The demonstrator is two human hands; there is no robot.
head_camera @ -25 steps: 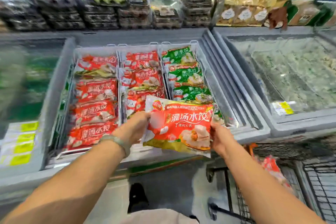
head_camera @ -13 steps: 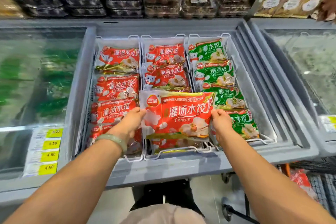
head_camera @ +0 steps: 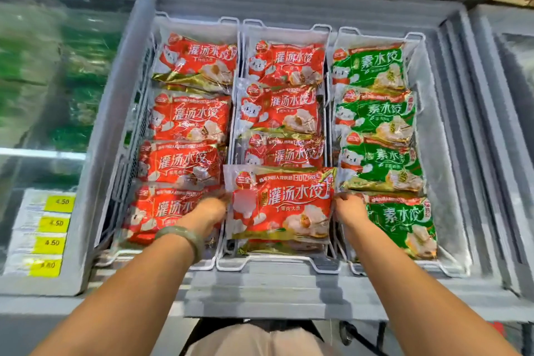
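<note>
The bag (head_camera: 286, 205) is now lowered into the middle basket (head_camera: 277, 268), gripped by fingers of the left hand (head_camera: 206, 212) and right hand (head_camera: 349, 208); release is due.

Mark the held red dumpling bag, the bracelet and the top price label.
red dumpling bag (head_camera: 289, 205): head view, printed front.
bracelet (head_camera: 179, 232): head view, band's top.
top price label (head_camera: 60, 202): head view, yellow field.
</note>
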